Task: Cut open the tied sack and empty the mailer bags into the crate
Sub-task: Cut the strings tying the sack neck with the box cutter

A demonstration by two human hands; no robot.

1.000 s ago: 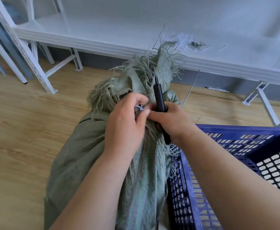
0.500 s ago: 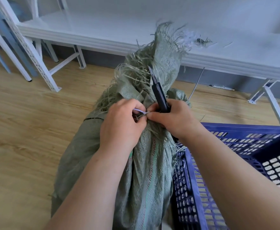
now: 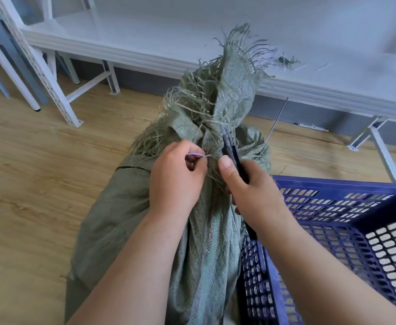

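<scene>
A green woven sack stands on the wooden floor, its frayed neck bunched and tied. My left hand pinches a thin pale tie at the neck and pulls it left. My right hand grips a black cutter, blade pointing up against the neck just right of the tie. A blue perforated crate stands right beside the sack. No mailer bags are visible.
A white metal shelf runs across the back, with slotted white legs at the left and another leg at the right. Loose green fibres lie on the shelf. Wooden floor spreads to the left.
My left hand has pulled the tie out to the left, away from the right hand. The cutter blade has dropped lower, close to the knot. The sack neck stands taller.
</scene>
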